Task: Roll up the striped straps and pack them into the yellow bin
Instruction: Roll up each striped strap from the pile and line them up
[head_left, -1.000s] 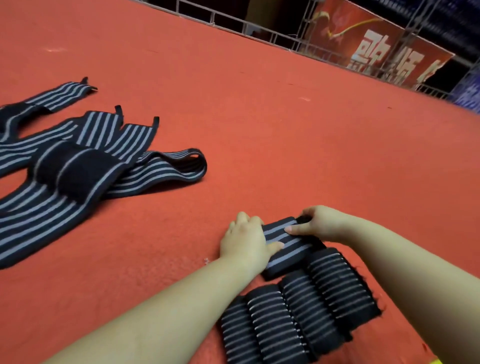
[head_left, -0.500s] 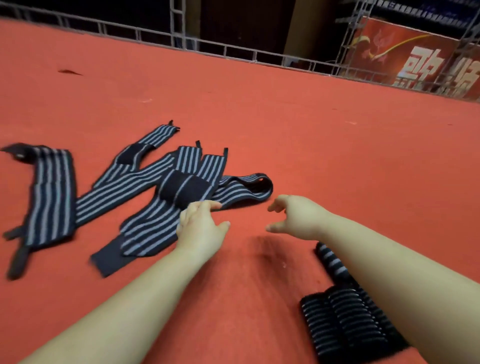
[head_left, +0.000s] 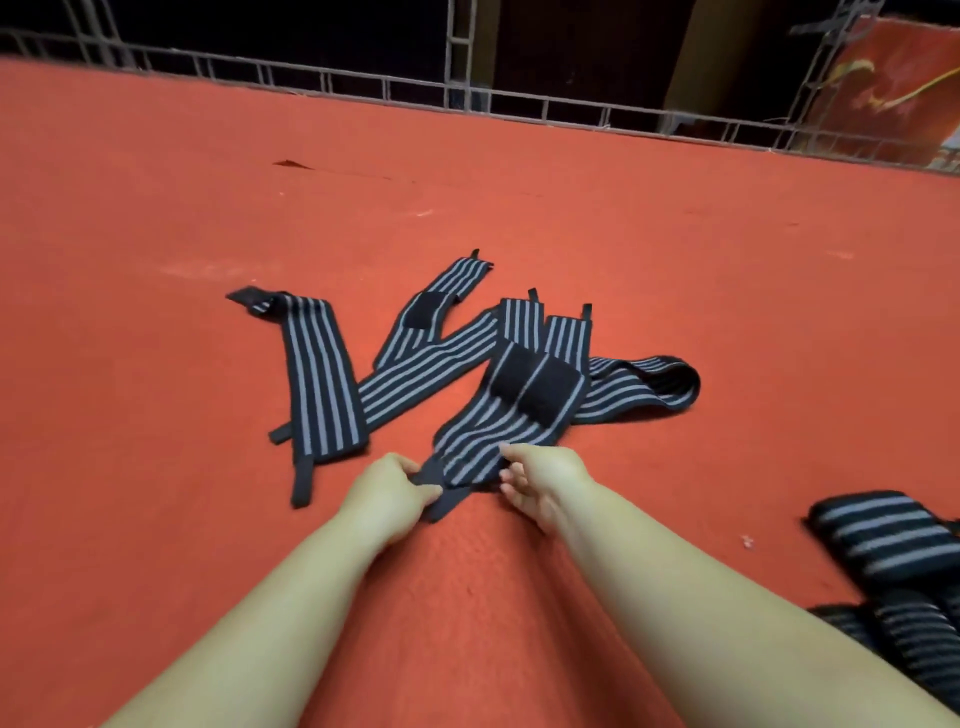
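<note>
The near strap (head_left: 488, 447) lies flat on the red carpet (head_left: 675, 291), its black end tab pointing toward the person, with black velcro patches (head_left: 535, 387) across its far part. It overlaps other unrolled straps: a long strap (head_left: 415, 379) running up to the left, a looped strap (head_left: 644, 384) to the right, and a separate strap (head_left: 319, 379) lying apart on the left.

Both bare forearms reach forward from the bottom edge and meet at the near strap's end. The left hand (head_left: 387, 491) is knuckles-up, its fingers (head_left: 415, 480) curled and pinching the black tab at the strap's left corner. The right hand (head_left: 540, 480) is turned with the palm partly inward, fingers loosely curled and touching the strap's right edge; whether they actually grip it cannot be told.

At the right edge lie the rolled straps (head_left: 893, 540), a larger roll above darker ones at the lower corner, well apart from the hands. A metal railing (head_left: 519, 101) borders the carpet's far side.
</note>
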